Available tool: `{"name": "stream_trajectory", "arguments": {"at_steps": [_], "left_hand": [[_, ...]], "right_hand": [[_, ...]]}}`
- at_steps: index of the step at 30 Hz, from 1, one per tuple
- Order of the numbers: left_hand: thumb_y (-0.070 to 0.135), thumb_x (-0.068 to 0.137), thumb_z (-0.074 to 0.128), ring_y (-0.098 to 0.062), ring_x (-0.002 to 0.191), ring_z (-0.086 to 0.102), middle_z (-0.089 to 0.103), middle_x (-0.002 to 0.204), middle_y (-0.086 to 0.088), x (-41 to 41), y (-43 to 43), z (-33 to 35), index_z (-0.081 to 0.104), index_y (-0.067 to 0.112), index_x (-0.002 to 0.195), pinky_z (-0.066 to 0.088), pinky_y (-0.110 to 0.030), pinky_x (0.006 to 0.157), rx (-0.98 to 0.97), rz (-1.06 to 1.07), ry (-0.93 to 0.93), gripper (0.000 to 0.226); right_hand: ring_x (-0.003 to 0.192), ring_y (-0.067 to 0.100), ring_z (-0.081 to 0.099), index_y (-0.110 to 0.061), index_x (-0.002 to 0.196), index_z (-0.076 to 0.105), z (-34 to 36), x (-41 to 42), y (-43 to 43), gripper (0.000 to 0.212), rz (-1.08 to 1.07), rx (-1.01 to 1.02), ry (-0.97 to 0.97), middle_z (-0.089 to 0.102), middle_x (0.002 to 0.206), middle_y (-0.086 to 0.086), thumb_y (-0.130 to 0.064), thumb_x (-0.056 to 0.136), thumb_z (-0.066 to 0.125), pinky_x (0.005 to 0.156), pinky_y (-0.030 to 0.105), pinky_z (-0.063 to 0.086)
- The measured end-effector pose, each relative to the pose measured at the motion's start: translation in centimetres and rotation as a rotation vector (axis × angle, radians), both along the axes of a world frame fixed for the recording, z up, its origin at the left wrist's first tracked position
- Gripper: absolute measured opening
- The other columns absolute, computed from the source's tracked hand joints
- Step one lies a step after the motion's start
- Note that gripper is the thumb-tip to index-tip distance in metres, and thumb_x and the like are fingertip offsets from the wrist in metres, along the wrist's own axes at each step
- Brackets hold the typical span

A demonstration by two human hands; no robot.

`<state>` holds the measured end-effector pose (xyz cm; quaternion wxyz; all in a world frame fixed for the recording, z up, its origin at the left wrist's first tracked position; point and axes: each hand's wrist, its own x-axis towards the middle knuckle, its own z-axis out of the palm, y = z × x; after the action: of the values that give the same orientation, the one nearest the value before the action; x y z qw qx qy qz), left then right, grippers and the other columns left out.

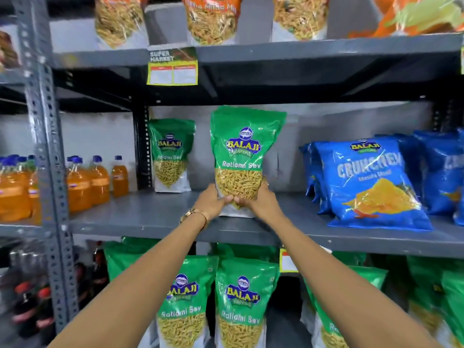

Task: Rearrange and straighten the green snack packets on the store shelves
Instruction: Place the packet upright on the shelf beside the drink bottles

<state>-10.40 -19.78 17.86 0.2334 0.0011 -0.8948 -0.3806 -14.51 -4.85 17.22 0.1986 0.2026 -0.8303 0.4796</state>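
Observation:
A tall green Ratlami Sev packet stands upright on the grey middle shelf. My left hand and my right hand both grip its lower part from either side. A second green packet stands further back at the shelf's left, against the wall. On the shelf below, several more green packets stand in a row, some leaning.
Blue Crunchex bags lean at the right of the middle shelf. Orange packets line the top shelf, with a price tag on its edge. Orange drink bottles fill the left rack beyond a grey upright post.

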Motion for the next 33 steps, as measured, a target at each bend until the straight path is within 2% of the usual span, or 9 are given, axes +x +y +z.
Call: {"name": "stream_trajectory", "arguments": {"at_steps": [3,9,17,20,23,25,29,31,33], "left_hand": [[0.037,0.093,0.057,-0.034,0.123,0.051,0.055,0.132,-0.019,-1.5,-0.4,-0.4,0.042,0.002,0.13,0.043,-0.039,0.098,0.031,-0.012,-0.023,0.053],[0.041,0.096,0.049,-0.038,0.124,0.051,0.053,0.138,-0.019,-3.3,-0.1,-1.3,0.031,0.008,0.141,0.041,-0.034,0.091,0.005,-0.007,-0.034,0.059],[0.038,0.095,0.052,-0.036,0.138,0.04,0.038,0.153,-0.017,-3.7,-0.5,-1.7,0.016,0.01,0.15,0.036,-0.035,0.104,-0.067,-0.017,-0.052,0.072],[0.04,0.097,0.048,-0.037,0.138,0.038,0.036,0.153,-0.021,-3.4,0.0,-1.7,0.012,0.005,0.151,0.036,-0.036,0.105,-0.113,0.023,-0.073,0.075],[0.043,0.095,0.049,-0.035,0.144,0.029,0.024,0.158,-0.021,-3.0,0.0,-1.7,0.006,0.003,0.152,0.029,-0.038,0.112,-0.149,0.065,-0.042,0.082],[0.044,0.095,0.048,-0.033,0.145,0.027,0.021,0.159,-0.018,-2.3,0.2,-1.6,0.008,0.004,0.152,0.029,-0.042,0.113,-0.228,0.121,0.053,0.081],[0.034,0.097,0.049,-0.03,0.138,0.039,0.039,0.15,-0.014,1.7,1.0,-3.7,0.034,0.007,0.145,0.038,-0.047,0.109,-0.214,0.158,0.484,0.057],[0.021,0.095,0.054,-0.03,0.14,0.037,0.043,0.148,-0.016,3.9,1.0,-6.7,0.044,0.005,0.139,0.032,-0.047,0.114,-0.192,0.127,0.715,0.048],[0.011,0.091,0.058,-0.032,0.145,0.029,0.036,0.15,-0.019,6.0,0.7,-11.0,0.044,0.008,0.137,0.024,-0.043,0.119,-0.182,0.123,0.814,0.048]], "right_hand": [[0.121,0.037,0.054,-0.012,0.136,0.035,-0.6,-1.9,-0.9,0.093,-0.046,-0.027,0.001,0.058,0.129,0.016,-0.046,0.064,0.083,0.099,0.044,0.047],[0.124,0.039,0.051,-0.009,0.143,0.027,-1.2,-4.4,-1.6,0.099,-0.085,-0.024,-0.034,0.051,0.134,0.02,-0.047,0.069,0.079,0.101,0.044,0.044],[0.131,0.041,0.044,-0.005,0.148,0.017,-1.5,-4.6,-1.7,0.103,-0.096,-0.004,-0.075,0.043,0.143,0.023,-0.052,0.075,0.071,0.106,0.049,0.041],[0.136,0.042,0.035,-0.002,0.151,0.005,-1.5,-4.2,-1.6,0.103,-0.109,0.046,-0.079,0.033,0.149,0.025,-0.053,0.082,0.064,0.11,0.049,0.035],[0.145,0.04,0.019,0.001,0.151,-0.006,-1.3,-3.2,-1.2,0.109,-0.134,0.075,-0.034,0.015,0.158,0.024,-0.056,0.084,0.059,0.116,0.048,0.022],[0.147,0.037,0.016,0.001,0.151,-0.001,-0.9,-1.9,-0.8,0.103,-0.148,0.05,0.099,0.014,0.159,0.022,-0.055,0.086,0.055,0.118,0.049,0.019],[0.137,0.03,0.037,-0.006,0.146,0.032,-0.9,2.4,-0.5,0.064,-0.063,-0.173,0.393,0.042,0.147,0.016,-0.041,0.095,0.05,0.113,0.045,0.033],[0.136,0.026,0.041,-0.006,0.138,0.045,-2.3,5.0,-0.9,0.049,0.006,-0.23,0.488,0.049,0.141,0.013,-0.03,0.096,0.051,0.114,0.033,0.031],[0.139,0.021,0.039,-0.006,0.132,0.054,-4.7,7.6,-1.8,0.039,0.068,-0.205,0.559,0.054,0.138,0.009,-0.02,0.096,0.053,0.115,0.018,0.025]]}}
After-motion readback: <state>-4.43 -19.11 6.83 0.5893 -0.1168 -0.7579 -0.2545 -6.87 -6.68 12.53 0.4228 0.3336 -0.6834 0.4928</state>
